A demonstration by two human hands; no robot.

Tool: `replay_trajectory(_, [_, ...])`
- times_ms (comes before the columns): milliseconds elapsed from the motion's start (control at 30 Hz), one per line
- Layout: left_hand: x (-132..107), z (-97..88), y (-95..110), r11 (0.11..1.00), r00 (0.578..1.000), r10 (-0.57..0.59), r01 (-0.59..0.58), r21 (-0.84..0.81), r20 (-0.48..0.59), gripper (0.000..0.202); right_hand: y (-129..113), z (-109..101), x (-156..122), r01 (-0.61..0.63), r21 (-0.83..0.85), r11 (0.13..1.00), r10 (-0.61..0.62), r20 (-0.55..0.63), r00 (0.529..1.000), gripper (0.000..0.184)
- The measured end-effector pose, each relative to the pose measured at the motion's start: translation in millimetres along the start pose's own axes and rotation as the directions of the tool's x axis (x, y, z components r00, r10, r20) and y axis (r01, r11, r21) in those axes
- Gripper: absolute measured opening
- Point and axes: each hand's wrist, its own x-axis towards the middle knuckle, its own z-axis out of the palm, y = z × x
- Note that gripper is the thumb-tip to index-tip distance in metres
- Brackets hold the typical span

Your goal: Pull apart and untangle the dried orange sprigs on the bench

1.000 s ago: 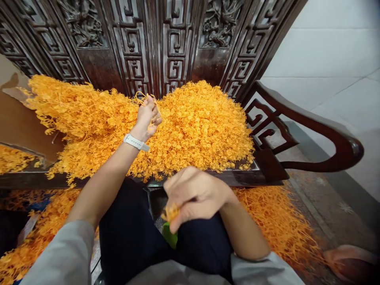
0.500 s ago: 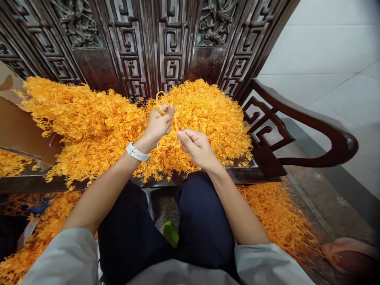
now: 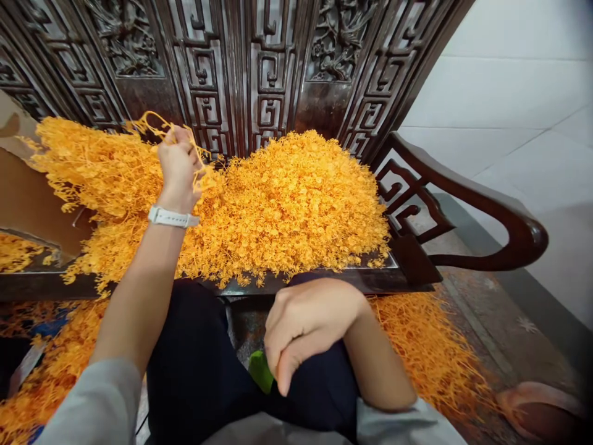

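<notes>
A big heap of orange plastic sprigs (image 3: 296,210) covers the seat of a dark carved wooden bench (image 3: 407,247). My left hand (image 3: 176,164), with a white watch (image 3: 169,217) on the wrist, is raised over the left side of the heap and closed on a thin orange sprig (image 3: 148,123) that sticks out above my fingers. My right hand (image 3: 308,324) hangs low between my knees, fingers curled downward above a green object (image 3: 259,369); what it holds, if anything, is hidden.
Carved dark panels (image 3: 259,68) form the bench back, and a curved armrest (image 3: 486,204) stands at the right. More orange sprigs lie on the floor at right (image 3: 430,352) and left (image 3: 50,371). Brown cardboard (image 3: 23,191) sits at far left. A pinkish slipper (image 3: 542,402) lies bottom right.
My left hand has swung left and up with a sprig. My right hand has dropped from the heap down between my knees.
</notes>
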Motion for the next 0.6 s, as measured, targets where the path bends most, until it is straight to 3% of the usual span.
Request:
replay_trajectory(33, [5.4,-6.1,2.4,0.999,0.997,0.04,-0.041,0.028,0.064,0.034,1.7,-5.0,-3.7,0.043,0.012,0.999,-0.042,-0.099,0.994,0.038])
replay_trajectory(67, [6.6,-10.6,3.1,0.993,0.987,0.081,-0.092,0.071,0.141,0.033,4.8,-12.1,-9.4,0.082,0.013,0.997,-0.074,-0.301,0.951,0.045])
replay_trajectory(100, [3.8,-13.1,2.3,0.984,0.969,0.108,-0.136,0.118,0.222,0.033,9.2,-20.4,-16.7,0.102,0.008,0.995,-0.081,-0.548,0.833,0.055])
replay_trajectory(133, [-2.1,-13.8,0.4,0.97,0.947,0.121,-0.176,0.167,0.296,0.033,14.5,-29.0,-24.5,0.098,0.009,0.995,-0.055,-0.776,0.628,0.065])
replay_trajectory(167, [-10.0,-13.1,-2.1,0.952,0.923,0.124,-0.215,0.219,0.365,0.033,20.3,-36.7,-31.7,0.087,0.032,0.996,-0.003,-0.928,0.372,0.071])
replay_trajectory(200, [-19.0,-11.3,-4.9,0.927,0.891,0.121,-0.26,0.272,0.438,0.033,26.2,-42.8,-37.5,0.081,0.079,0.994,0.067,-0.987,0.146,0.073])
replay_trajectory(233, [-28.1,-8.9,-7.8,0.893,0.853,0.115,-0.313,0.323,0.51,0.035,31.5,-46.7,-41.1,0.092,0.134,0.987,0.135,-0.991,-0.002,0.069])
replay_trajectory(267, [-36.8,-6.1,-10.7,0.847,0.804,0.103,-0.38,0.373,0.586,0.036,35.9,-48.2,-42.4,0.109,0.176,0.978,0.186,-0.979,-0.08,0.064])
replay_trajectory(333, [-52.8,-0.3,-17.2,0.691,0.678,0.088,-0.569,0.445,0.73,0.037,40.9,-45.3,-39.6,0.094,0.179,0.979,0.19,-0.974,-0.125,0.059])
replay_trajectory(400, [-68.1,5.6,-24.9,0.493,0.544,0.046,-0.742,0.454,0.838,0.031,41.5,-38.6,-33.4,-0.037,0.101,0.994,0.097,-0.99,-0.1,0.06])
replay_trajectory(433, [-75.8,8.4,-28.9,0.406,0.498,0.021,-0.797,0.448,0.867,0.026,40.9,-35.3,-30.7,-0.117,0.05,0.992,0.04,-0.996,-0.085,0.059])
replay_trajectory(500, [-90.5,12.8,-35.7,0.292,0.451,-0.024,-0.851,0.437,0.892,0.016,39.1,-30.4,-28.4,-0.254,-0.034,0.967,-0.056,-0.995,-0.084,0.05])
replay_trajectory(533, [-96.8,13.8,-37.4,0.272,0.437,-0.043,-0.86,0.432,0.898,0.013,38.3,-28.7,-28.8,-0.285,-0.057,0.957,-0.091,-0.99,-0.107,0.044])
replay_trajectory(600, [-105.1,12.8,-35.9,0.321,0.406,-0.068,-0.856,0.406,0.911,0.02,36.6,-26.3,-32.2,-0.274,-0.082,0.958,-0.136,-0.974,-0.184,0.035])
